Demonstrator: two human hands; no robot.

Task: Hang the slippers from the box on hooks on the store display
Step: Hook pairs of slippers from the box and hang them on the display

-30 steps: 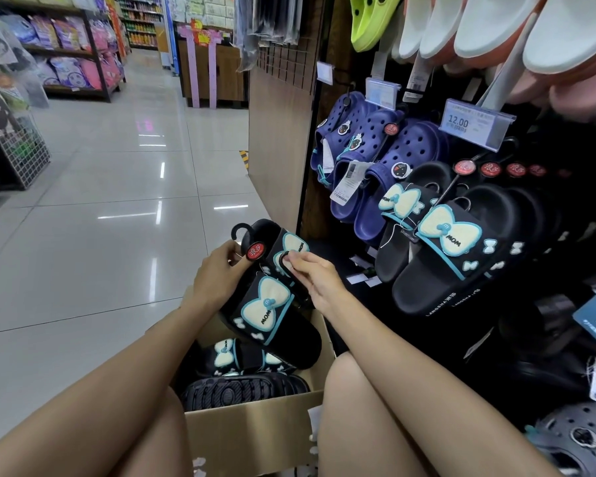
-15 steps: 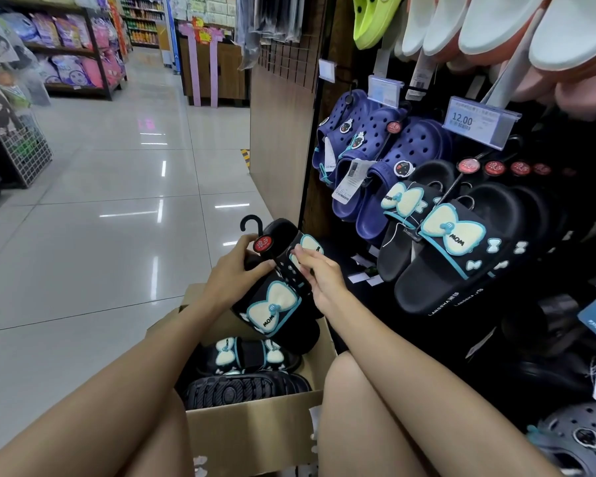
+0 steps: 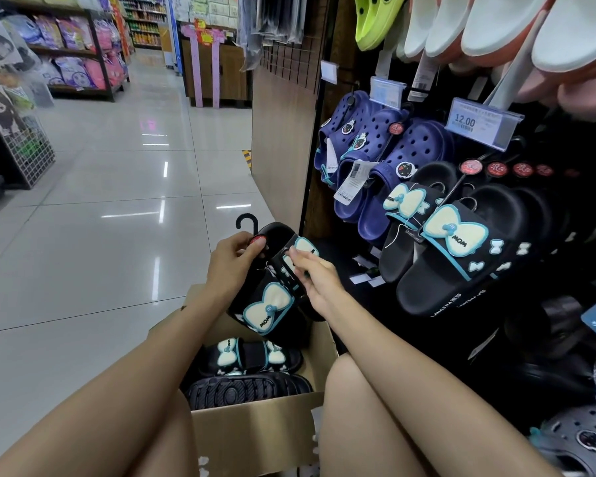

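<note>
Slipper pair (image 3: 272, 294), black with bow, held above the open box (image 3: 255, 425); left hand (image 3: 231, 266) closed round the heel end by the hanger hook (image 3: 246, 223), right hand (image 3: 315, 280) pinching the strap. Step in hand looks like readying the pair. Next: carry it right and up, slip the hanger onto a display hook (image 3: 461, 182) among matching slippers.

Open floor (image 3: 100, 235) is left clear to the left of the cardboard box (image 3: 255, 432). To the right of the box, passage is blocked by hung black slippers (image 3: 455, 256) and blue clogs (image 3: 386, 160). Above the box, room is taken by a held slipper pair (image 3: 272, 294).
</note>
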